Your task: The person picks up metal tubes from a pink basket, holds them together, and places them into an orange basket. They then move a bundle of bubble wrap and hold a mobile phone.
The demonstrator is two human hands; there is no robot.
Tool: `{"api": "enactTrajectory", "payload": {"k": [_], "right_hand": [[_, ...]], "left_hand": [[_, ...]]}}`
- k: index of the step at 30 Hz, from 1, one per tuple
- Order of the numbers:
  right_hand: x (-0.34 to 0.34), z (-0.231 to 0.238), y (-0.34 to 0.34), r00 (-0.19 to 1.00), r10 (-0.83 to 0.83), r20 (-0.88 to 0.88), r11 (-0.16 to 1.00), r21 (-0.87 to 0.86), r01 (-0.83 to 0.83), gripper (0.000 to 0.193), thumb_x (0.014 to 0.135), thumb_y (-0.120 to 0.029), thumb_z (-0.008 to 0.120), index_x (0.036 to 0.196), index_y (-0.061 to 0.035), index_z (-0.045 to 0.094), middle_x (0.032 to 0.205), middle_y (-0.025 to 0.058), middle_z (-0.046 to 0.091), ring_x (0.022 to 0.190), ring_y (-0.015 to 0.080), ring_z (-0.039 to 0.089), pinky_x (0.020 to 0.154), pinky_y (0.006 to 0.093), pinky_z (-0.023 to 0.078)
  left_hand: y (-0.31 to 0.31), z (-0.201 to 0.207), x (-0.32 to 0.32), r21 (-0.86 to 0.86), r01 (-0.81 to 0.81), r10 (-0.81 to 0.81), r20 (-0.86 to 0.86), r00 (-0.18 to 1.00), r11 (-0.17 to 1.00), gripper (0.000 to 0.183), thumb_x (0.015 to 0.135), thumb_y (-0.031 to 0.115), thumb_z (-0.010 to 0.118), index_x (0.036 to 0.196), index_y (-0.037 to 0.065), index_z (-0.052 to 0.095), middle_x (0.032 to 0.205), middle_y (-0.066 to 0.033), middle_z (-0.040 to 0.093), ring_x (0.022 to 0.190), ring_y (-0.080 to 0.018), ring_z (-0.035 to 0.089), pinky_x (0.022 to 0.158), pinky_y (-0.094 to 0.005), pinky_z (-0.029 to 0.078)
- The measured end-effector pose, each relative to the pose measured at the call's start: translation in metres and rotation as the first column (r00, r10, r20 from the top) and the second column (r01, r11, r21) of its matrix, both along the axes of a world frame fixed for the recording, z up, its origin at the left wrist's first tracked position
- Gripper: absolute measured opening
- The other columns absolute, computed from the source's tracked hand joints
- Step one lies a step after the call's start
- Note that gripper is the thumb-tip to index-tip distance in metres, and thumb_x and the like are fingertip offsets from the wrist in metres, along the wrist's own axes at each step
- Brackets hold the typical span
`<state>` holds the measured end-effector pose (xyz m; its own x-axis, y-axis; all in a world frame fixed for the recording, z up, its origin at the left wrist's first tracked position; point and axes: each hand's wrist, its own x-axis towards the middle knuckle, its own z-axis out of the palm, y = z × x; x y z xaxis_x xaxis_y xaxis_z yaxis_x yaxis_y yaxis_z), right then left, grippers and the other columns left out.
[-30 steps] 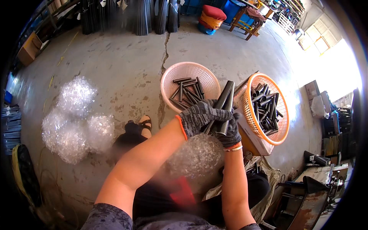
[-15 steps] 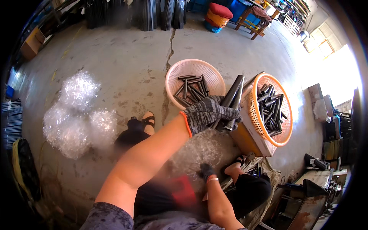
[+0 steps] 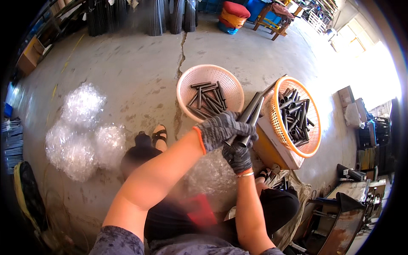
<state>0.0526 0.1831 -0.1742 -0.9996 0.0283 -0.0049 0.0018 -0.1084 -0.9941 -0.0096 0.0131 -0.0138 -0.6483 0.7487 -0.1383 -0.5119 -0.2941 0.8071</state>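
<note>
Grey knitted gloves cover both my hands. My left hand (image 3: 225, 129) is closed around a pair of long, tapered black tubes (image 3: 249, 111). Their flared open ends stick out below my fingers. Just under those ends is my right hand (image 3: 238, 157), its fingers curled and close to the tubes or touching them; whatever may be in its grasp is hidden. Beyond my left hand a pink plastic basket (image 3: 194, 74) on the floor holds several black tubes (image 3: 208, 97). On the right, a tilted orange-rimmed basket (image 3: 278, 121) contains many more tubes (image 3: 297, 114).
A cardboard box (image 3: 272, 140) supports the orange-rimmed basket. Crumpled clear plastic film (image 3: 76, 136) lies in a heap on the left, with more film (image 3: 210, 174) beneath my forearms. Bundled black rods (image 3: 157, 19) and a red-topped stool (image 3: 233, 15) stand at the back.
My right hand has come up from near my right foot to the lower ends of the tubes. My left hand, still gripping the tubes, has shifted slightly left and down.
</note>
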Motion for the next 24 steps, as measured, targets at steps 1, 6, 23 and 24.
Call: {"api": "enactTrajectory", "payload": {"k": [1,6,23,24], "right_hand": [[0.024,-0.035,0.008,0.992,0.059,0.112,0.990,0.122,-0.072,0.024,0.084,-0.026,0.059,0.098,-0.0068,0.056,0.072,0.0024,0.056,0.066,0.0188,0.057,0.059,0.0301,0.046],[0.178,-0.209,0.065,0.755,0.134,0.642,-0.074,0.767,-0.638,0.030,0.076,-0.010,0.055,0.105,-0.0076,0.060,0.109,0.0186,0.060,0.105,0.0334,0.056,0.088,0.0423,0.046],[-0.019,0.088,-0.006,0.962,0.138,-0.236,0.882,0.471,-0.011,0.032,0.082,-0.027,0.060,0.106,-0.0067,0.056,0.093,0.0060,0.060,0.085,0.0190,0.058,0.072,0.0342,0.047],[-0.018,0.080,-0.006,0.973,0.119,-0.197,0.870,0.493,-0.007,0.032,0.082,-0.028,0.060,0.105,-0.0063,0.056,0.092,0.0060,0.059,0.082,0.0184,0.058,0.069,0.0322,0.048]], "left_hand": [[0.000,-0.003,0.001,-0.068,0.015,-0.018,-0.040,0.999,0.998,0.030,0.078,0.018,0.070,0.097,-0.003,0.061,0.086,-0.0110,0.065,0.076,-0.0145,0.062,0.069,-0.0245,0.050],[0.003,0.009,0.002,0.150,-0.016,-0.003,0.126,0.992,0.989,0.029,0.081,0.017,0.067,0.101,-0.001,0.057,0.085,-0.0130,0.066,0.072,-0.0194,0.064,0.057,-0.0268,0.050],[0.002,0.001,-0.004,0.191,-0.073,0.056,0.091,0.994,0.979,0.029,0.082,0.019,0.067,0.101,-0.002,0.060,0.086,-0.0071,0.064,0.075,-0.0123,0.062,0.064,-0.0215,0.049],[0.000,-0.001,-0.007,0.115,-0.058,0.046,0.103,0.994,0.992,0.029,0.081,0.019,0.067,0.100,-0.002,0.061,0.086,-0.0071,0.065,0.075,-0.0122,0.062,0.064,-0.0212,0.049]]}}
